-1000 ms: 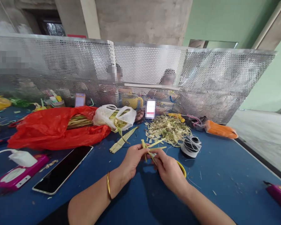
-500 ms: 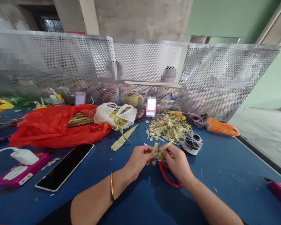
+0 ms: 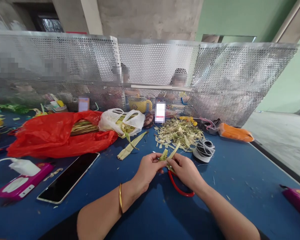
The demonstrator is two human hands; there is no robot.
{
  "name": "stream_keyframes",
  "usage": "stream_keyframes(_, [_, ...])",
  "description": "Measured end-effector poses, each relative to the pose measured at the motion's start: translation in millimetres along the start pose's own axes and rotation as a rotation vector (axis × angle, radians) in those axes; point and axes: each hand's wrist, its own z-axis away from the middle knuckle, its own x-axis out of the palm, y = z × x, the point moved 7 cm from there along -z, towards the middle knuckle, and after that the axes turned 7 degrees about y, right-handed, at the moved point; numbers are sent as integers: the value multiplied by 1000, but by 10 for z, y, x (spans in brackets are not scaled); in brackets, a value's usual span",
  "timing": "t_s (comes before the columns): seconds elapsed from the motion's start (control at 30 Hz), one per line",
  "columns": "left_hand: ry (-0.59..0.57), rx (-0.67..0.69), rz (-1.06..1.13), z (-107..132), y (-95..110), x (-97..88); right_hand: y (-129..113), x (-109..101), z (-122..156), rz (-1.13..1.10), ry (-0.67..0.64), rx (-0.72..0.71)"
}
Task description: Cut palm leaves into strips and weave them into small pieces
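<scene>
My left hand point(image 3: 150, 167) is closed on a small folded piece of pale green dried leaf point(image 3: 163, 155), gripped between thumb and fingers. Close against it, my right hand point(image 3: 184, 168) pinches a leaf strip point(image 3: 174, 150) whose free end points up and away. Whether the two pieces are joined is hidden by the fingers. Under my hands lies a pair of scissors with red handles point(image 3: 178, 188), partly covered. Just beyond is a heap of cut leaf scraps point(image 3: 178, 133). A spool of grey-white cord point(image 3: 204, 151) stands to the right of it.
A red plastic bag point(image 3: 50, 140) and a white bag point(image 3: 122, 123), both with leaf strips, lie at the left back. A phone point(image 3: 68, 178) and a purple power strip point(image 3: 25, 186) are nearer. A perforated metal screen point(image 3: 155, 63) closes off the far side; people sit behind it.
My two hands have drawn slightly closer together, and the strip in my right hand now stands more upright. The view has shifted a little. At far left, a yellow thing has moved out of sight.
</scene>
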Motion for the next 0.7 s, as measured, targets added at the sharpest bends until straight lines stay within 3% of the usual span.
stream_keyframes(0.13, [116,-55,14,-88,10,-152,-77,-114,-6,27,-73,-90])
stream_keyframes(0.27, [139,-76,2,-123,-7,-193,-132,-158,18,-387,-164,-48])
stream_keyframes(0.37, [83,-73,0,-113,-19,-149,-198,-99,75,-688,-296,18])
stream_keyframes(0.43, [36,-79,11,-96,-20,-111,-226,-87,93,-772,-309,40])
stream_keyframes(0.57, [-36,-156,67,-39,-39,-40,-249,-112,67,-751,-209,-15])
stream_keyframes(0.7, [-62,-202,79,20,-52,6,-267,-298,27,-590,118,-188])
